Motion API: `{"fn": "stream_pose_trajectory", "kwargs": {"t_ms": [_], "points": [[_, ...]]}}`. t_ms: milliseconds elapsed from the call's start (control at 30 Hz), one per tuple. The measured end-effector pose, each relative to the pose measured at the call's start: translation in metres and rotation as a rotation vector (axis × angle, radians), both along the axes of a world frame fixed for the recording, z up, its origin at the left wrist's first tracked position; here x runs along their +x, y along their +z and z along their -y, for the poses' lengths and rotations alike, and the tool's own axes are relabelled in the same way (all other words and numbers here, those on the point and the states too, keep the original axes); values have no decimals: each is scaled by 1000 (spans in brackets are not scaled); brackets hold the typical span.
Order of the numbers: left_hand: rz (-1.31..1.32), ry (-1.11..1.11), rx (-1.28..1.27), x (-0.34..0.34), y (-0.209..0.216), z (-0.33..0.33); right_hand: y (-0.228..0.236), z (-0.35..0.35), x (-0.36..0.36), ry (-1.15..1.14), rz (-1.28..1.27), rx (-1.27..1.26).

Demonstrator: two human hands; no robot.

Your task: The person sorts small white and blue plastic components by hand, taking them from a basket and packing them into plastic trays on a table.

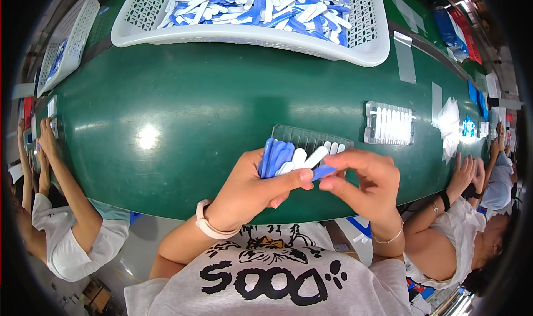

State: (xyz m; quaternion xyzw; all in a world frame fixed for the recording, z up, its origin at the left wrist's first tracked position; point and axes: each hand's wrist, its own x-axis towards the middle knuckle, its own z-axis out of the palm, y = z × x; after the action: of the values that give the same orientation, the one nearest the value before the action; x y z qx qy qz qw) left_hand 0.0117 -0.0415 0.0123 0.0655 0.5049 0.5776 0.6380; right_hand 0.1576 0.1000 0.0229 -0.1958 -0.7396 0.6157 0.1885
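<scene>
In my left hand (pixel 258 183) I grip a bundle of flat, round-ended plastic sticks (pixel 276 157), some blue and some white. My right hand (pixel 361 181) pinches the end of a blue stick (pixel 323 173) between thumb and index finger, close to my left thumb tip. One white stick (pixel 316 157) leans out of the bundle toward the right fingers. Just beyond both hands lies a clear slotted tray (pixel 288 133) on the table. White sticks (pixel 334 147) show at its right end; the hands hide its near part.
A white perforated basket (pixel 250 35) heaped with blue and white sticks (pixel 261 8) stands ahead on the green table (pixel 183 88). Another clear tray (pixel 390 123), holding several white sticks, lies to the right. Crumpled white plastic (pixel 448 128) is farther right. Co-workers' arms (pixel 69 177) are on both sides.
</scene>
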Motion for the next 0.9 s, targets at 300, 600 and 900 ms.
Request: {"fn": "stream_pose_trajectory", "kwargs": {"t_ms": [300, 600, 900], "points": [[-328, 26, -62, -5, 2, 8, 18, -33, -5, 169, 123, 244], [-65, 130, 8, -1, -3, 8, 11, -25, -14, 206, 38, 294], [-1334, 127, 582, -7, -14, 18, -2, -24, -31, 129, 332, 607]]}}
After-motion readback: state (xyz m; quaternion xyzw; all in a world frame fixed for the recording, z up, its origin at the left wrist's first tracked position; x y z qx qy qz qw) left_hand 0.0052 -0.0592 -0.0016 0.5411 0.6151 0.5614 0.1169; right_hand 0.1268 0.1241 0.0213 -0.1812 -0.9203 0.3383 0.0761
